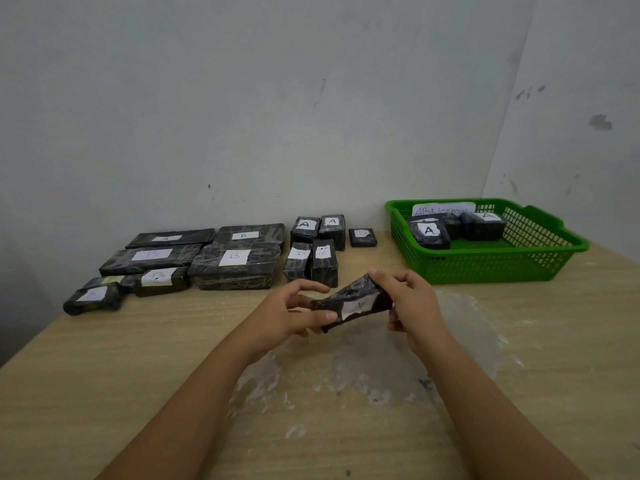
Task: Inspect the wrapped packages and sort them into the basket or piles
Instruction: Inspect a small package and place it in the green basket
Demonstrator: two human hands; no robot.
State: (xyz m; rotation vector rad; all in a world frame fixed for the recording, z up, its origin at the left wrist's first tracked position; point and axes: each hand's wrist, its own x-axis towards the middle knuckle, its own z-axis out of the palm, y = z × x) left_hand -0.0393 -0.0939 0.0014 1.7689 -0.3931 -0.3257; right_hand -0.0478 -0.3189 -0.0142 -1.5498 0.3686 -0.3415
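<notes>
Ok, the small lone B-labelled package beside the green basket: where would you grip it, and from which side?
Judging from this view, come from above and pinch the small B package across its two side edges. It lies flat and low with its label up, so there is little height to hold from the front. The left side is tighter, near the upright A package; the basket side looks more open.

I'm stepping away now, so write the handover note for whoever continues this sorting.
Left hand and right hand together hold one black wrapped package above the table; its white label cannot be read.
Green basket, far right, tagged "ABNormal", holds at least two packages marked A.
Sorted piles of A and B packages sit at the far left and centre.
Left: finish inspecting the held package, then place it in a pile or the basket.
</notes>
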